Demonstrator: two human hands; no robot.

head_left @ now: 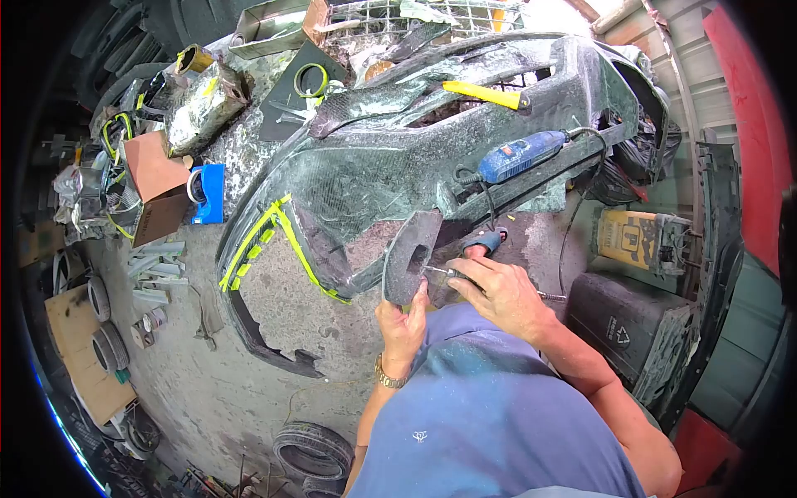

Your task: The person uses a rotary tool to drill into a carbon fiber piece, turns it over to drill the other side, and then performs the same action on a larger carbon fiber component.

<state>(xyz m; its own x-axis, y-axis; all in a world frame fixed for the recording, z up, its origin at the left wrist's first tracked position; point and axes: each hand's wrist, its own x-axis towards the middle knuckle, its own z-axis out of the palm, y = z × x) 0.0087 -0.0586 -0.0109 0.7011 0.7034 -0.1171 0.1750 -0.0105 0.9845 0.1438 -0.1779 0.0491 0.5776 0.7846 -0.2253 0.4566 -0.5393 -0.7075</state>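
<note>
Blue shirt fabric (498,407) fills the bottom of my feed, and just beyond it I have the dark curved piece (398,278) clamped at its lower end between the left thumb and fingers (403,328). Its long axis runs up and away from that grip, top leaning right, with the slot (417,259) facing my right side. From there, the right hand (506,290) pinches a slim tool (448,273) that points left, nearly across that axis, at the slot; I can't tell whether its tip touches. My left hand is nearer the piece.
</note>
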